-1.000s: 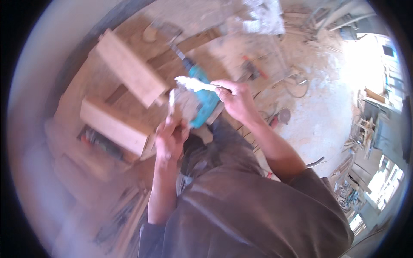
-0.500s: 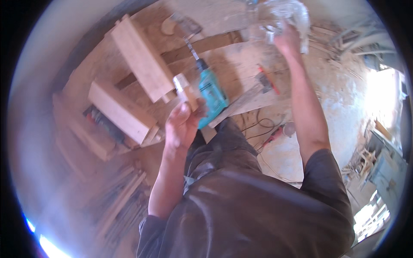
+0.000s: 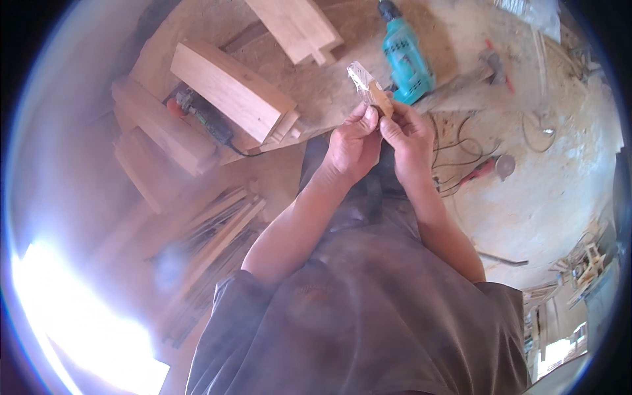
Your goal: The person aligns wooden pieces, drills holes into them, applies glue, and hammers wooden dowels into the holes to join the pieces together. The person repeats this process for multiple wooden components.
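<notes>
In front of my body, both hands meet at a small, narrow piece point(image 3: 364, 82), white toward its far end and tan toward the near end. I cannot tell its exact kind. My left hand point(image 3: 349, 146) pinches its lower end between thumb and fingers. Close against it, my right hand point(image 3: 411, 143) has thumb and fingers closed at the same tan end. Just beyond my right fingers lies a teal power drill point(image 3: 408, 60) on the dusty wooden work surface point(image 3: 316, 108). Left of the hands rests a thick timber point(image 3: 230, 89) with a tenoned end.
Another tenoned timber point(image 3: 296, 29) lies farther off. An angle grinder point(image 3: 205, 120) sits left, between timbers. To the right are a red-handled tool point(image 3: 495, 64) and a clear plastic bag point(image 3: 536, 14). On the floor lie a red grinder point(image 3: 484, 170), looping cords point(image 3: 454, 141) and wood strips point(image 3: 210, 243).
My right hand has left the clear plastic bag and come back to the piece in my left hand. The view has shifted, so the drill and timbers appear higher up.
</notes>
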Demonstrator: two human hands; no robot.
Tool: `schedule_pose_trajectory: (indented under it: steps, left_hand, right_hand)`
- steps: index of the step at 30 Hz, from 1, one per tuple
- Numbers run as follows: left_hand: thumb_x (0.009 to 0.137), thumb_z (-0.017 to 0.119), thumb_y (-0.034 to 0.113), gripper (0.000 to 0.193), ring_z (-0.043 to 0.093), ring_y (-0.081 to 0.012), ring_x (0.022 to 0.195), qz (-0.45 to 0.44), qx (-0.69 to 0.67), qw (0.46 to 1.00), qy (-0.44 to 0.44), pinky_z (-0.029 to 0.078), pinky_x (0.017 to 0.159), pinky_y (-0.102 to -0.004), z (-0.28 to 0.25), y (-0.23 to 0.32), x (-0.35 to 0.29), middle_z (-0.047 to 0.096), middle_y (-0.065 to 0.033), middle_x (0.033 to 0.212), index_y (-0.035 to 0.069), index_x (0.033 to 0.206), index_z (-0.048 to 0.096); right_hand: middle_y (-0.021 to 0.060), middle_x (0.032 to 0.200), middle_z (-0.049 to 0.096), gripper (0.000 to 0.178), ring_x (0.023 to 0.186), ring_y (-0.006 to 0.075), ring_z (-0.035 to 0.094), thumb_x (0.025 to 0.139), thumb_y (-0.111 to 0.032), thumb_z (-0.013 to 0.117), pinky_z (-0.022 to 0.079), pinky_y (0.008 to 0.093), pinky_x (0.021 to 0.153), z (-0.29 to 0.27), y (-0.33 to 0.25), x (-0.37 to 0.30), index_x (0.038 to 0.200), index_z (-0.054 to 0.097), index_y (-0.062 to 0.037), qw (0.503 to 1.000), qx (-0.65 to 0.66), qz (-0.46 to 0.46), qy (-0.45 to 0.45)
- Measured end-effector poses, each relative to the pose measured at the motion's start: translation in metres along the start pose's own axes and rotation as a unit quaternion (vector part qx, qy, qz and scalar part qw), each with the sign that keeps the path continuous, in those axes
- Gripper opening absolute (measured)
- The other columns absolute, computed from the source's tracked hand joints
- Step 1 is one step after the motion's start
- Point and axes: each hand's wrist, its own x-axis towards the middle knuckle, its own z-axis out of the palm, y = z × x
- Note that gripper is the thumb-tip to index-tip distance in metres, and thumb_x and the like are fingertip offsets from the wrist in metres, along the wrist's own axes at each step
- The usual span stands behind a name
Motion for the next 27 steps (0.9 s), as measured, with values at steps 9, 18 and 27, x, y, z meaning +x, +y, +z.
schedule_pose_trajectory:
  steps: [9, 18, 27]
  left_hand:
    - [0.104, 0.059, 0.017, 0.050, 0.066, -0.0199, 0.108, -0.069, 0.470, 0.879, 0.038, 0.053, 0.097, -0.0341, -0.126, 0.082, -0.106, 0.065, -0.0142, 0.128, -0.006, 0.147, 0.047]
    - [0.099, 0.062, 0.026, 0.061, 0.054, -0.0307, 0.135, 0.181, 0.722, 0.655, 0.132, 0.040, 0.116, -0.0393, -0.201, 0.218, -0.105, 0.056, -0.0211, 0.147, -0.009, 0.147, 0.048]
    - [0.101, 0.053, 0.044, 0.063, 0.024, -0.0354, 0.155, 0.233, 0.903, 0.357, 0.056, 0.020, 0.127, -0.0435, -0.210, 0.229, 0.010, 0.036, -0.0142, 0.165, 0.008, 0.152, 0.050]
  right_hand:
    - [0.0013, 0.089, 0.069, 0.022, 0.075, 0.0068, 0.061, 0.096, -0.006, 0.069, 0.046, 0.0214, 0.065, 0.047, 0.158, -0.078, 0.115, 0.068, 0.0036, 0.983, 0.078, -0.049, 0.159]
    - [0.0062, 0.075, 0.067, 0.030, 0.065, 0.0118, 0.061, 0.091, -0.022, 0.071, 0.047, 0.0285, 0.059, 0.101, 0.230, -0.103, 0.100, 0.071, 0.0061, 0.982, 0.010, -0.002, 0.190]
    - [0.0147, 0.064, 0.063, 0.041, 0.064, 0.0194, 0.063, 0.089, -0.034, 0.073, 0.046, 0.0398, 0.059, 0.119, 0.242, -0.059, 0.076, 0.066, 0.0048, 0.984, -0.058, -0.018, 0.170]
